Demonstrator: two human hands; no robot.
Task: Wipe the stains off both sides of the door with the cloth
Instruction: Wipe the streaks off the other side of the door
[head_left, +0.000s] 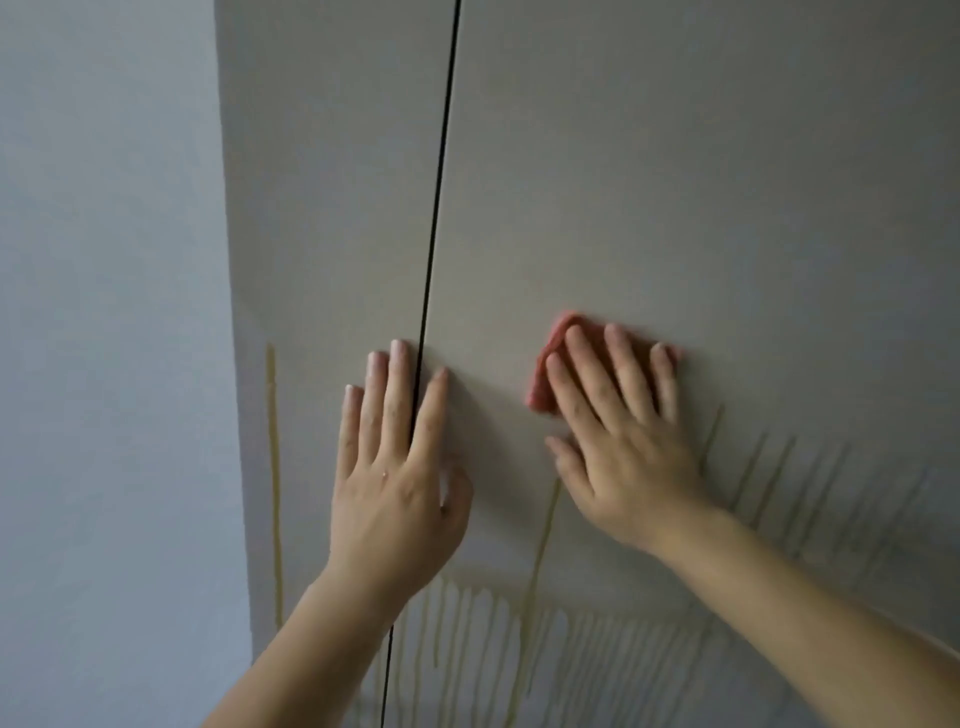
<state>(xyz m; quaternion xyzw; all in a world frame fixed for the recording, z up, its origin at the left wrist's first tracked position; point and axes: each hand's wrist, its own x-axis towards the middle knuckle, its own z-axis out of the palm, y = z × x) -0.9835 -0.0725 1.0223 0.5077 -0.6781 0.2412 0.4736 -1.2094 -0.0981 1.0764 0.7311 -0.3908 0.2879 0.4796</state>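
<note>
A pale beige door (675, 182) fills the view, with a thin dark gap (439, 171) running down it left of centre. My right hand (623, 441) presses a pink cloth (550, 358) flat against the door with straight fingers; most of the cloth is hidden under the hand. My left hand (400, 467) lies flat on the door across the gap, fingers straight. Yellowish drip stains (467, 639) run down the lower door, with one long streak (274, 467) near the left edge and grey wet streaks (810, 499) to the right of my right hand.
A plain bluish-grey wall (104, 364) stands to the left of the door's edge. The upper part of the door above both hands shows no stains.
</note>
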